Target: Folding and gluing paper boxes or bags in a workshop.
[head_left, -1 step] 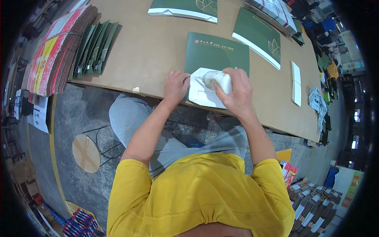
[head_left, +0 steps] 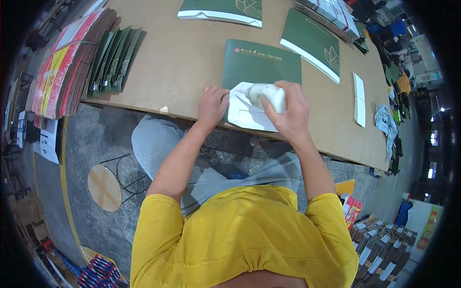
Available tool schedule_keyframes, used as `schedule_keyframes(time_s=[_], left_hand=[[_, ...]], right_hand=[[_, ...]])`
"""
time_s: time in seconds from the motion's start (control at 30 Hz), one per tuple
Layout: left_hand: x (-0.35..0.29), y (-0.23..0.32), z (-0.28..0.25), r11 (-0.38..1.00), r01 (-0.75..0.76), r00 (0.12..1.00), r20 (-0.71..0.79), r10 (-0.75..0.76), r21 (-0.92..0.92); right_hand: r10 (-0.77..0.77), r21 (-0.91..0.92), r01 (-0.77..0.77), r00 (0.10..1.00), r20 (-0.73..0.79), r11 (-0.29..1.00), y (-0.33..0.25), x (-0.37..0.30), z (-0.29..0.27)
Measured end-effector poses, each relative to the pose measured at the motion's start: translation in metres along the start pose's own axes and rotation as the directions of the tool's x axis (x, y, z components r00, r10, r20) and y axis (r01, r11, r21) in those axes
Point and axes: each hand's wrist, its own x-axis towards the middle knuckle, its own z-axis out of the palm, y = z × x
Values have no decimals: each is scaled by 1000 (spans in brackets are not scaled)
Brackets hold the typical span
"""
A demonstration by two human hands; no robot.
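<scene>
A green paper bag (head_left: 261, 62) lies flat at the near edge of the table, its white folded bottom (head_left: 247, 115) toward me. My right hand (head_left: 292, 110) is closed around a white squeeze bottle (head_left: 270, 95), tilted with its narrow end to the left over the white fold. Whether the tip touches the paper I cannot tell. At the bag's left edge, my left hand (head_left: 212, 104) has its fingers curled and pressed against it, thumb toward the white fold.
More green bags (head_left: 312, 45) lie on the brown table (head_left: 173, 53). A tied bundle (head_left: 65, 67) and upright folded green bags (head_left: 113, 60) stand at left. A white folded strip (head_left: 358, 100) lies at right, near a pale cloth (head_left: 385, 122). A round stool (head_left: 104, 188) stands on the floor.
The squeeze bottle and my right hand have shifted slightly to the right over the white fold. My left hand stays at the bag's edge.
</scene>
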Motion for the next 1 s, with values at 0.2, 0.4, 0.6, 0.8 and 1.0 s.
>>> schedule_keyframes(time_s=[0.2,0.4,0.6,0.8,1.0], left_hand=[[1,-8,-7,999,16,999,29,-15,-29],[3,-6,-4,1000,16,1000,17,-16,-20],[4,-4,-5,1000,7,999,39,-7,4],[4,-4,-6,1000,-3,999,42,3,2],[-1,-3,-35,997,59,968,247,-44,-53]], right_hand=[[526,385,-447,840,-129,808,25,-20,-60],[455,8,-463,867,-202,886,52,-62,-93],[306,-157,-334,935,-179,929,56,-63,-78],[266,-228,-294,953,-149,928,57,-66,-78],[472,77,-469,842,-259,880,44,-65,-93]])
